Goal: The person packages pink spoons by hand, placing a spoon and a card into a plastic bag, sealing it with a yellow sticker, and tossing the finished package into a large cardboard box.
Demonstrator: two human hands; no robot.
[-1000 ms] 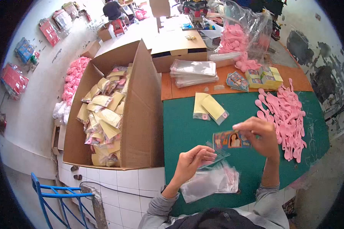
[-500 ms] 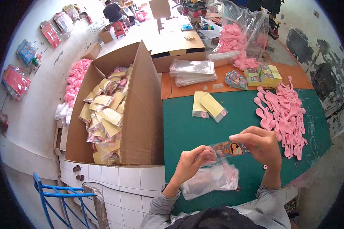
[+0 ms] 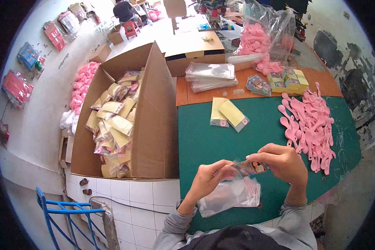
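My left hand (image 3: 212,178) is closed, pinching one end of a clear plastic bag (image 3: 236,166). A small printed card (image 3: 256,167) with a picture of a figure lies in line with the bag, at least partly inside it. On its other side my right hand (image 3: 284,163) is closed on the card, its fingertips along the top edge. Beneath both hands, a pile of clear plastic bags (image 3: 229,198) rests on the green table top. To the right of my right hand lies a heap of pink spoons (image 3: 310,129).
Two filled packets (image 3: 232,113) with yellow backs lie beyond my hands. A tall cardboard box (image 3: 156,121) of similar packets stands left. Stacked clear bags (image 3: 210,73), card stacks (image 3: 293,81) and a bag of pink spoons (image 3: 254,39) sit at the back. A person (image 3: 123,10) sits far off.
My right hand has moved slightly down, its fingers now more curled over the card. The card has shifted a little left and tilted. My left hand stays almost in place.
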